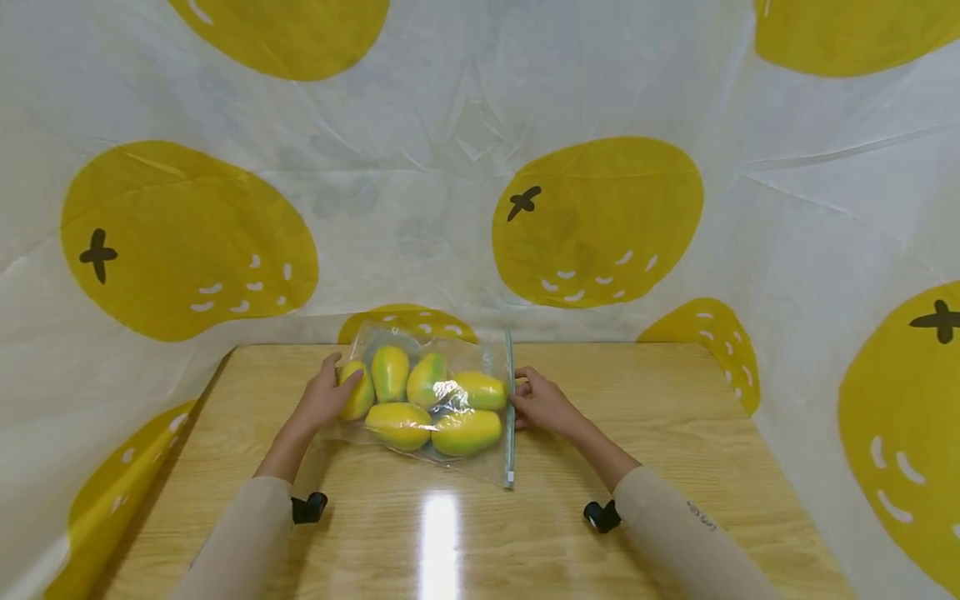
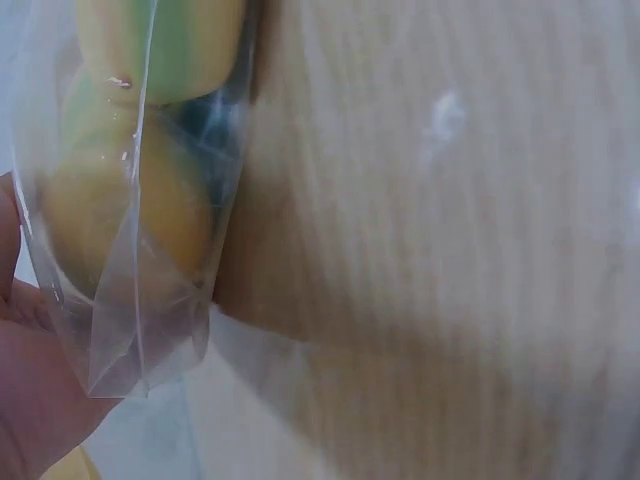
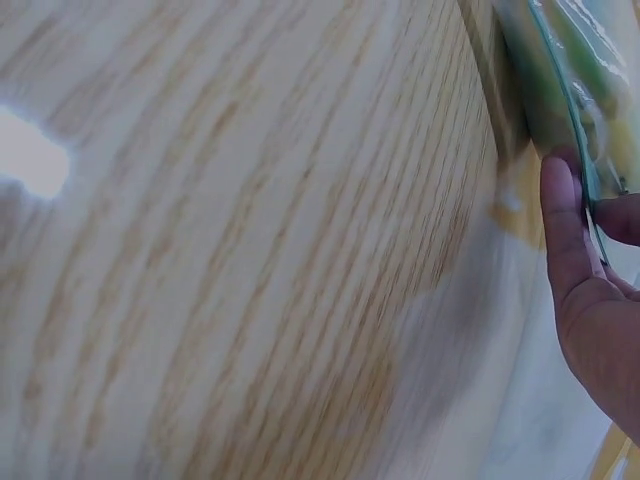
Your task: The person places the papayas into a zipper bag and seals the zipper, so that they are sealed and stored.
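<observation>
A clear zip bag [image 1: 487, 462] holds several yellow mangoes [image 1: 397, 425] with green patches, over the far middle of the table. My left hand [image 1: 322, 396] grips its left end, thumb across the front of the outermost mango [image 1: 358, 392]. In the left wrist view, that hand [image 2: 45, 390] is beside the bag's creased bottom corner [image 2: 115, 365]. At the other end, my right hand [image 1: 543, 404] pinches the greenish zip strip [image 1: 510, 446]. The right wrist view has the strip between thumb and fingers [image 3: 565, 225]. Mango surfaces behind the left fingers are hidden.
The wooden table [image 1: 600, 467] ends at a back edge just behind the bag. A white cloth [image 1: 420, 225] printed with big yellow fruit hangs behind and along both sides. Black wrist cameras [image 1: 309, 508] are strapped under both forearms. Light glares off the tabletop near the front.
</observation>
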The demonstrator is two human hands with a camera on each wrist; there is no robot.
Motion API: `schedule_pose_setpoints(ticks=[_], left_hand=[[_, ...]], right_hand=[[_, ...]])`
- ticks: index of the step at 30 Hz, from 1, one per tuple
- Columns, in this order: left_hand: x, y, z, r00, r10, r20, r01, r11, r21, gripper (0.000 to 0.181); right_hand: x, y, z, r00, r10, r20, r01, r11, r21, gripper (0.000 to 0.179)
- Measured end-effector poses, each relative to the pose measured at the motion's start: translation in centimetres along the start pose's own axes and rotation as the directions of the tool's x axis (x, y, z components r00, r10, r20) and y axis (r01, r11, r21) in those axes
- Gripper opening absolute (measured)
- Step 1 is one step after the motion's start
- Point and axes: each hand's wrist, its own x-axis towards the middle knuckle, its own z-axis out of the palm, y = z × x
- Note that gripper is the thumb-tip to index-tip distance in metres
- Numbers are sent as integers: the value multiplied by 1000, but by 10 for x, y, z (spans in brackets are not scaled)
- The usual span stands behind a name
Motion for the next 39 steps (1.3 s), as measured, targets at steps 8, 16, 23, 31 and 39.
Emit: schedule_pose_setpoints(ticks=[8, 16, 23, 31, 39], left_hand=[[-2, -5, 2, 1000, 16, 18, -16, 1000, 5, 82], [-4, 7, 18, 996, 78, 50, -78, 997, 6, 77], [-8, 24, 41, 990, 116, 77, -115, 993, -20, 76], [-5, 45, 64, 982, 173, 77, -173, 985, -8, 75], [0, 61, 85, 973, 213, 85, -211, 977, -26, 73]], right_hand=[[1, -2, -6, 999, -9, -32, 7, 998, -67, 48], [-2, 6, -35, 998, -27, -49, 21, 992, -122, 44], [-10, 19, -60, 997, -18, -72, 5, 985, -171, 44], [-19, 24, -89, 994, -6, -105, -16, 978, -210, 45], [-27, 29, -110, 992, -2, -126, -27, 973, -231, 46]])
